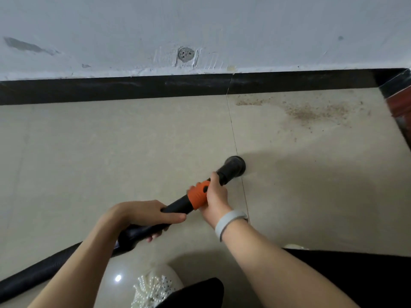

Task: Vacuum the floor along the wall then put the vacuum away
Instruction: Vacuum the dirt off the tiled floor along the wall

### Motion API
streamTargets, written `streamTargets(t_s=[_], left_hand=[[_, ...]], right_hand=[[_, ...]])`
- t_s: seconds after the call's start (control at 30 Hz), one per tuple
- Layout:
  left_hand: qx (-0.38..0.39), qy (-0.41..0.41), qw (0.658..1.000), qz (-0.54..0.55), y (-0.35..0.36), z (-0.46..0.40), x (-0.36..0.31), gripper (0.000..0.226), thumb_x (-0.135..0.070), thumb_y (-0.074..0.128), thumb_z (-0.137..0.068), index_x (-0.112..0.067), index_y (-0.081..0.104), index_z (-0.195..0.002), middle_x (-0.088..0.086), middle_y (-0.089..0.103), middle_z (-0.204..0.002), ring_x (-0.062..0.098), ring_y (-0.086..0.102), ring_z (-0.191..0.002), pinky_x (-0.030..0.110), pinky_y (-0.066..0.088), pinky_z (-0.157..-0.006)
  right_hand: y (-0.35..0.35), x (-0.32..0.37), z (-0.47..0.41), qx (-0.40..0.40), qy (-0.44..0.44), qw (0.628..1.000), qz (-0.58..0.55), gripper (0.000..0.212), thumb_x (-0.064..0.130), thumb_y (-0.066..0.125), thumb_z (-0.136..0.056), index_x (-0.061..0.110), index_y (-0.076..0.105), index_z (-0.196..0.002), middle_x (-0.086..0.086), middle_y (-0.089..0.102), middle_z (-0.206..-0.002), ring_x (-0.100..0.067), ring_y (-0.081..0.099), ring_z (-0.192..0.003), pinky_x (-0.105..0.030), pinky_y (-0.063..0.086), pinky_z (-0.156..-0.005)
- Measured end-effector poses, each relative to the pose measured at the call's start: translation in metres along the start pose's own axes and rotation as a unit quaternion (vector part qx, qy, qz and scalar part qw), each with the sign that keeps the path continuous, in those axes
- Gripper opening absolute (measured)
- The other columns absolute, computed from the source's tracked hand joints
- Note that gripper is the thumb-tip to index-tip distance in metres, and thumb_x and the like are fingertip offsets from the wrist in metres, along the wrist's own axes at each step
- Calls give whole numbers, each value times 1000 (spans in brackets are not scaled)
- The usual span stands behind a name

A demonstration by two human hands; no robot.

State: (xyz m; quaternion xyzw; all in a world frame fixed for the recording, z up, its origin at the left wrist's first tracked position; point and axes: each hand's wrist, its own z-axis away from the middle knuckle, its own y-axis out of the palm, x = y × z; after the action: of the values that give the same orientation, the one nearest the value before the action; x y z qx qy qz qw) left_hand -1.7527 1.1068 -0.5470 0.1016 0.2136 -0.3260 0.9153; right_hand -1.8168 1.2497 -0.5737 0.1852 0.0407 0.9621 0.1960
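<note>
Both hands are on the vacuum wand (178, 204) here. The left hand (144, 215) has its fingers wrapped around the black tube, nearer the body, and the right hand (214, 196) closes its fingers around the orange collar (196, 195) farther down. The round nozzle (234, 166) sits out on the tiled floor (111, 152), right on a grout line and well apart from the black baseboard (111, 90). The hose (44, 270) trails off to the near left.

Now, the job itself: over on the far right, a patch of brown crumbs or grit (311, 111) lies beside the baseboard, clearly not picked up yet. The left stretch along the wall looks clean, though fine dust would be hard to spot from here. So I'd call this early to midway: the debris patch is left to do, the nozzle needs to head far and right, and stowing the vacuum hasn't begun.
</note>
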Motion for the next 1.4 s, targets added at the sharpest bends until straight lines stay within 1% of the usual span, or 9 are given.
streamTargets(t_s=[0.17, 0.3, 0.43, 0.6, 0.73, 0.87, 1.07, 1.27, 1.4], left_hand=[[14, 4, 1000, -24, 9, -1, 6, 54, -68, 58, -74, -15, 51, -68, -4, 57, -52, 12, 56, -52, 23, 47, -65], [-178, 43, 983, 9, 9, 3, 13, 39, -51, 56, -86, -15, 54, -72, -3, 60, -52, 10, 56, -48, 21, 44, -59], [-337, 93, 936, -28, 14, 0, 13, 34, -50, 56, -86, -18, 55, -76, -2, 61, -56, 11, 57, -48, 23, 45, -54], [-192, 77, 976, -66, 11, 0, 2, 35, -50, 62, -83, -15, 60, -83, -4, 54, -49, 10, 51, -43, 22, 43, -51], [-123, 79, 975, -170, 20, -13, -10, 38, -57, 63, -78, -19, 60, -77, -4, 56, -47, 10, 56, -47, 24, 44, -58], [-148, 79, 964, -205, 24, -21, -17, 41, -63, 60, -76, -23, 56, -71, -5, 58, -51, 8, 56, -48, 27, 45, -60], [-326, 82, 921, -197, 18, -25, -27, 41, -66, 51, -80, -25, 55, -76, -3, 62, -68, 18, 62, -68, 30, 48, -66], [-207, 104, 940, -250, 39, -38, -37, 43, -67, 54, -79, -23, 58, -79, -7, 57, -64, 11, 55, -59, 30, 46, -62], [-209, 106, 932, -278, 50, -48, -36, 44, -69, 52, -78, -25, 52, -72, -8, 53, -63, 8, 51, -58, 25, 36, -54]], right_hand=[[-10, -16, 4, -66, -27, 997, -15, 30, 30, 47, -97, 3, 48, -85, -13, 53, -66, -27, 54, -56, -41, 53, -64], [22, -2, -2, -19, -51, 997, 63, 32, 30, 45, -98, 2, 47, -84, -10, 50, -62, -22, 53, -50, -35, 53, -58], [37, 11, -3, 22, -32, 994, 104, 28, 35, 45, -98, 7, 49, -94, -8, 57, -73, -20, 60, -60, -36, 55, -75], [-4, -2, 13, -36, -16, 999, -22, 30, 33, 47, -97, 4, 49, -87, -10, 55, -69, -22, 58, -56, -34, 53, -61], [-48, -17, 27, -80, -19, 987, -135, 28, 31, 46, -99, 5, 47, -88, -10, 53, -69, -24, 57, -58, -38, 54, -69], [-55, -9, 23, -80, -31, 984, -157, 29, 33, 47, -98, 6, 46, -88, -8, 50, -66, -22, 54, -55, -36, 54, -64], [-15, 33, 0, -2, -42, 997, -68, 31, 35, 49, -96, 7, 46, -82, -9, 48, -66, -21, 53, -57, -35, 52, -63], [-64, 19, 13, -70, -36, 990, -114, 32, 38, 49, -97, 7, 48, -90, -9, 52, -69, -21, 55, -57, -35, 54, -64], [-79, 11, 12, -97, -60, 984, -137, 32, 36, 47, -98, 6, 48, -86, -7, 50, -64, -20, 54, -54, -35, 53, -64]])
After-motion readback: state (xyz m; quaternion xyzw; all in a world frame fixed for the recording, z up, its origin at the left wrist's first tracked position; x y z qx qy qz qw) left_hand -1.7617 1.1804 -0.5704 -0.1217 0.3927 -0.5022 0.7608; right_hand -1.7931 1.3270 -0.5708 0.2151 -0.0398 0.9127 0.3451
